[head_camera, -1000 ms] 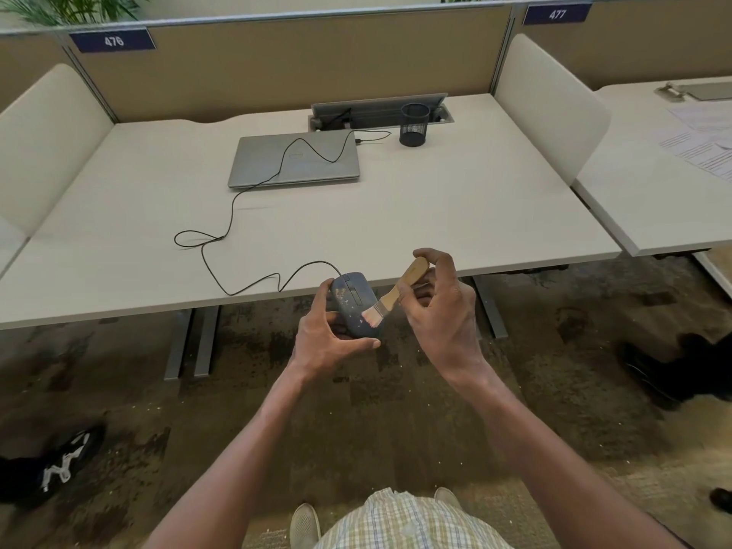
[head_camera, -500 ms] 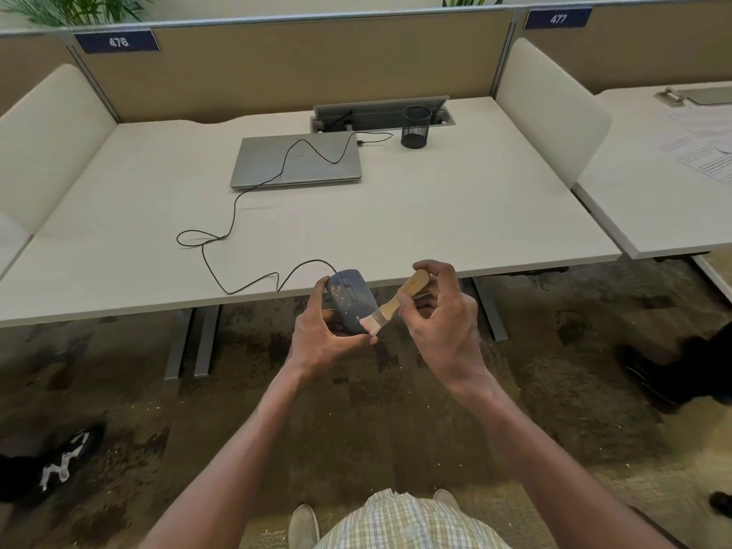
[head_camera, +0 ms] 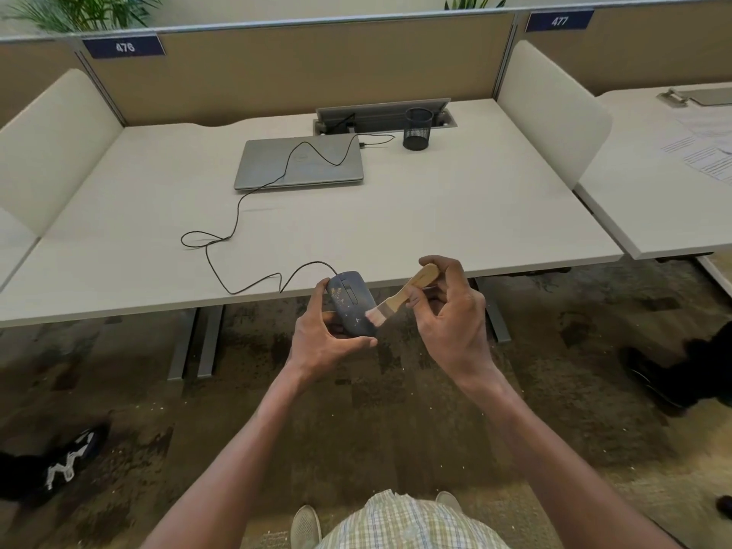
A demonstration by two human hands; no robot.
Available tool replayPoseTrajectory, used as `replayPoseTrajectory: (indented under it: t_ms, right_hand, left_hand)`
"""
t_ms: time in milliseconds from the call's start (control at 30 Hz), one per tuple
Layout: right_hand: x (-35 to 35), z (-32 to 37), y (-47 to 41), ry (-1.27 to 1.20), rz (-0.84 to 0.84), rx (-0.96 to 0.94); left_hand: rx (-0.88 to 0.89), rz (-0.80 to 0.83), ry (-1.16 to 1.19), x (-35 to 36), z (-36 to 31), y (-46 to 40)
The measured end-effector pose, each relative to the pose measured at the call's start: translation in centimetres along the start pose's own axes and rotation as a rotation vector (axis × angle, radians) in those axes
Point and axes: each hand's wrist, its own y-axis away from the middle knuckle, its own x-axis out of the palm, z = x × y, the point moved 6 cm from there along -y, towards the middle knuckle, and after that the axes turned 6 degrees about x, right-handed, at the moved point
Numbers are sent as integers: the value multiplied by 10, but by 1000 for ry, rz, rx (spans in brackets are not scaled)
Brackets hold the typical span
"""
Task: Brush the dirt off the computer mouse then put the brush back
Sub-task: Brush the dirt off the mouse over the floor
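Note:
A dark blue-grey computer mouse (head_camera: 349,301), speckled with pale dirt, is held in the air just in front of the desk's front edge. My left hand (head_camera: 326,342) grips it from below and the sides, thumb along its near end. My right hand (head_camera: 449,318) pinches the wooden handle of a small brush (head_camera: 404,297). The pale bristles touch the mouse's lower right side. The mouse's black cord (head_camera: 237,251) loops over the desk and across the laptop.
A closed grey laptop (head_camera: 301,162) lies at the back of the white desk (head_camera: 475,215), next to a black mesh cup (head_camera: 417,128) and a cable tray. Divider panels flank the desk. Other people's shoes sit on the carpet at left and right.
The brush has swept a little along the mouse's right side and its handle now tilts lower. Both hands stay in about the same place, still holding the mouse and brush.

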Motion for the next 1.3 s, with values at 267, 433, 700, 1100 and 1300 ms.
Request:
replayPoseTrajectory:
  t_ms: [267,433,700,1100,1300]
  right_hand:
    - [-1,2,-6,66,-3,-95]
    - [-1,8,-10,59,30,-170]
    - [11,9,-12,78,196,-157]
    - [26,21,-37,54,195,-204]
    - [33,22,-51,63,113,-224]
  left_hand:
    - [10,14,7,-3,-1,5]
    - [2,27,46,-4,-6,8]
    - [-12,50,26,-4,-4,8]
    - [-22,114,61,-6,-3,11]
    - [-34,140,76,-8,4,13]
